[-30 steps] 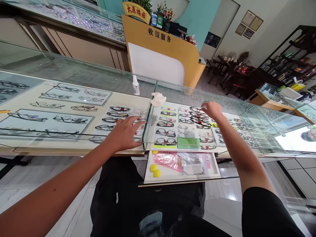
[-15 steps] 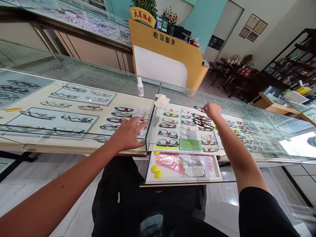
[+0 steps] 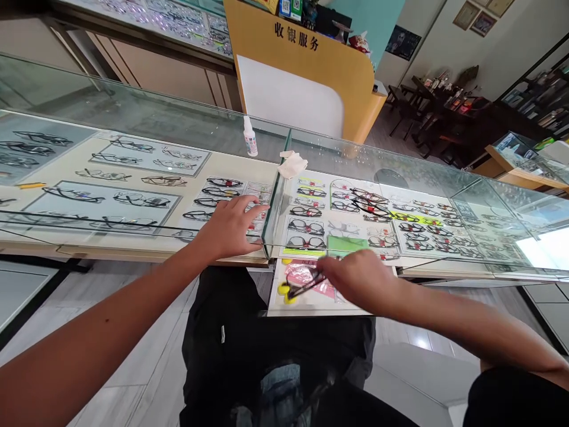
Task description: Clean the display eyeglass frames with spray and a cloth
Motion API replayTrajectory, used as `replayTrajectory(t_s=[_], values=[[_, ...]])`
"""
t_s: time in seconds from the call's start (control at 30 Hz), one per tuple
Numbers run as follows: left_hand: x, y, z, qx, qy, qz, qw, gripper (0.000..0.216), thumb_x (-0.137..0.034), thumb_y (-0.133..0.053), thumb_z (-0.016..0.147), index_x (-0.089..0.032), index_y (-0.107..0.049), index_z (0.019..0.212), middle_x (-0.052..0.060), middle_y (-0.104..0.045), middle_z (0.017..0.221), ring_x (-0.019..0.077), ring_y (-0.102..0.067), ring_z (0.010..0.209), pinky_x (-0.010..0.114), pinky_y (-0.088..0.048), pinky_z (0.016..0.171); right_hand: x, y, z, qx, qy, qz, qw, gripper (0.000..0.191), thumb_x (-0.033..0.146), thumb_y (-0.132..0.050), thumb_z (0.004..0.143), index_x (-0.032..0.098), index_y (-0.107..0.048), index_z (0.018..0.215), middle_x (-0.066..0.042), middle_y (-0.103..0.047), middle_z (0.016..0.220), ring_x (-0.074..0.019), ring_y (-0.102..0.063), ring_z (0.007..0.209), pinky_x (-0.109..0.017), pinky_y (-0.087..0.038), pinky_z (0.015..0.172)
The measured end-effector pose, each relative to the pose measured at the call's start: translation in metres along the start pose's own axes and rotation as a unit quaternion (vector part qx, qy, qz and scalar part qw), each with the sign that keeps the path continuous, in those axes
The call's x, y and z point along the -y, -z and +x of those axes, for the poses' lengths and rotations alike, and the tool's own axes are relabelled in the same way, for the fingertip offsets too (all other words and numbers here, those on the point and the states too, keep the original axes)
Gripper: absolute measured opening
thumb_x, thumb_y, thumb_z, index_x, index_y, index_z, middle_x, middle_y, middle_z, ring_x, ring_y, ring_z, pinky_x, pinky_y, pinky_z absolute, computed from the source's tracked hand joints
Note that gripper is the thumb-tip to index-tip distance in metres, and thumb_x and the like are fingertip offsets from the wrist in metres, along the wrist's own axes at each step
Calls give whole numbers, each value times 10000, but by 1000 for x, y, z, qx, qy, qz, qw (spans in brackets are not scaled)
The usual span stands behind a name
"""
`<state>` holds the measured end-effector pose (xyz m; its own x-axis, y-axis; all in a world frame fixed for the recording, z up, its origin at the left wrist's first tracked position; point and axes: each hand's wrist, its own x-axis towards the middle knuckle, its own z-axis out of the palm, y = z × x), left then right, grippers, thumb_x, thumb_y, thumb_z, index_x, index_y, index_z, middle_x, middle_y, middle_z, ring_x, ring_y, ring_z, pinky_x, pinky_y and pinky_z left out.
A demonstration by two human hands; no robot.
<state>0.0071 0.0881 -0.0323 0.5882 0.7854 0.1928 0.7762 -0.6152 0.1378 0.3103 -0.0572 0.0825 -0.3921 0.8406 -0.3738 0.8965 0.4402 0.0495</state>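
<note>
My left hand (image 3: 231,228) lies flat with fingers spread on the glass counter top (image 3: 133,196), beside the seam between two display cases. My right hand (image 3: 353,279) is closed on a pair of dark-framed glasses (image 3: 304,283), held low over the pulled-out white drawer (image 3: 284,305) in front of the counter. The drawer holds two yellow balls (image 3: 283,290) and a pink packet (image 3: 306,274). Under the glass lie several rows of glasses (image 3: 311,225), a green cloth (image 3: 347,243), and two more pairs (image 3: 368,201) on top of the glass.
A small white bottle (image 3: 250,137) and a crumpled white tissue (image 3: 292,164) rest on the glass at the back. An orange cashier desk (image 3: 306,71) stands behind. Dark tables and chairs (image 3: 444,112) are at the right. My dark-clothed lap (image 3: 275,367) is below.
My right hand left the far glasses on the glass top and came back toward me, now holding a dark pair over the drawer. The left hand stayed put. The view tilted down.
</note>
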Motion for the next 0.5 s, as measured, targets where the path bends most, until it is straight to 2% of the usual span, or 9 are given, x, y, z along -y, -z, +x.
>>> replayTrajectory(t_s=[0.1, 0.23, 0.37, 0.5], values=[[0, 0, 0, 3, 0, 4, 1000, 867, -522, -737, 736, -221, -581, 1534, 209, -520, 1574, 452, -521, 1439, 588, -406, 1160, 4, -57, 12, 79, 21, 19, 996, 283, 193, -504, 1030, 224, -724, 1205, -124, -821, 871, -300, -794, 819, -318, -374, 613], [0, 0, 0, -4, 0, -3, 1000, 859, -497, -750, 721, -232, -590, 1523, 201, -531, 1559, 450, -527, 1434, 582, -409, 1159, -22, -114, 38, 78, -67, 53, 993, 315, 286, -477, 1090, 211, -678, 1319, -135, -832, 1000, -302, -794, 903, -329, -463, 702], [1, -1, 0, -8, -5, -5, 1000, 847, -488, -750, 727, -214, -593, 1513, 212, -532, 1550, 462, -530, 1420, 598, -417, 1143, -54, -142, 68, 51, -130, 50, 989, 403, 280, -341, 1142, 227, -611, 1436, -134, -826, 1078, -278, -777, 964, -352, -501, 804], [1, -1, 0, -8, -9, 1, 1000, 842, -500, -747, 740, -219, -584, 1516, 214, -528, 1554, 462, -535, 1409, 599, -418, 1139, -91, -157, 101, 23, -189, 40, 981, 456, 299, -294, 1153, 246, -566, 1515, -147, -817, 1084, -289, -766, 963, -360, -499, 802]])
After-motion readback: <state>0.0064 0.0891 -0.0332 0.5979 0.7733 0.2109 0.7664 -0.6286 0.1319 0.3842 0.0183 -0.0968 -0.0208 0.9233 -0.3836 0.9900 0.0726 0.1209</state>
